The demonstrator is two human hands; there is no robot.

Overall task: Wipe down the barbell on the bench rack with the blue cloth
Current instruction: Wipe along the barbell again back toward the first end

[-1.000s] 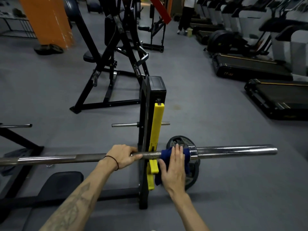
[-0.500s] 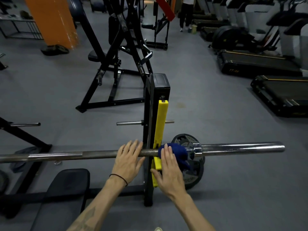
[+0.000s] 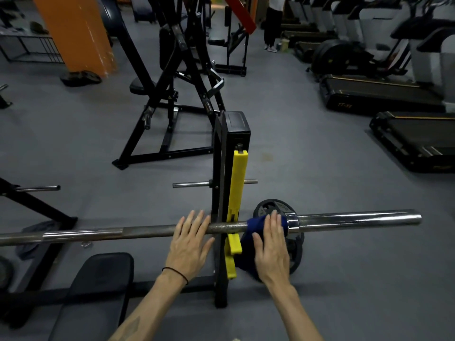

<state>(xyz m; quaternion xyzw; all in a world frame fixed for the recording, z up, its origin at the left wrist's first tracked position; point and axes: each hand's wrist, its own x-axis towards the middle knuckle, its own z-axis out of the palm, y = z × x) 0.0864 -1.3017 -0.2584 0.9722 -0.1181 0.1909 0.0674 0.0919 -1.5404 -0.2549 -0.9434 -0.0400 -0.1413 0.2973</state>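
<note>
Two hands (image 3: 190,244) on one barbell (image 3: 344,219)

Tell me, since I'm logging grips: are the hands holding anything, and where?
Neither grips. The right hand presses the blue cloth flat onto the barbell beside the collar; the left hand rests open on the shaft.

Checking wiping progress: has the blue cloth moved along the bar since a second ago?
No. The blue cloth stays draped over the steel barbell between the yellow rack guard and the collar.
</note>
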